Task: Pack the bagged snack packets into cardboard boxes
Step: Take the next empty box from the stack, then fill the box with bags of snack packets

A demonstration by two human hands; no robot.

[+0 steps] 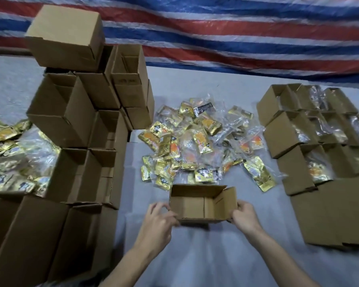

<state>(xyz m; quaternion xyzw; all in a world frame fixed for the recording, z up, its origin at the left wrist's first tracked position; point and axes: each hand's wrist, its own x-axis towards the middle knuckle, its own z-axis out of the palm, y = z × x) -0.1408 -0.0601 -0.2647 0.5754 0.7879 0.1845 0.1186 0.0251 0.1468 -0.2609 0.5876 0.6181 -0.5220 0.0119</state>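
Observation:
An empty open cardboard box (197,206) stands on the grey cloth in front of me, its top open and nothing inside. My left hand (160,219) grips its left near corner with curled fingers. My right hand (244,214) grips its right near corner. Just beyond the box lies a loose pile of bagged snack packets (199,141), gold and orange packets in clear plastic bags.
A tall stack of empty cardboard boxes (81,121) fills the left side, with more gold packets (10,154) behind it. At the right stand rows of boxes holding bagged packets (311,129). A striped red, white and blue tarp (236,27) lies at the back.

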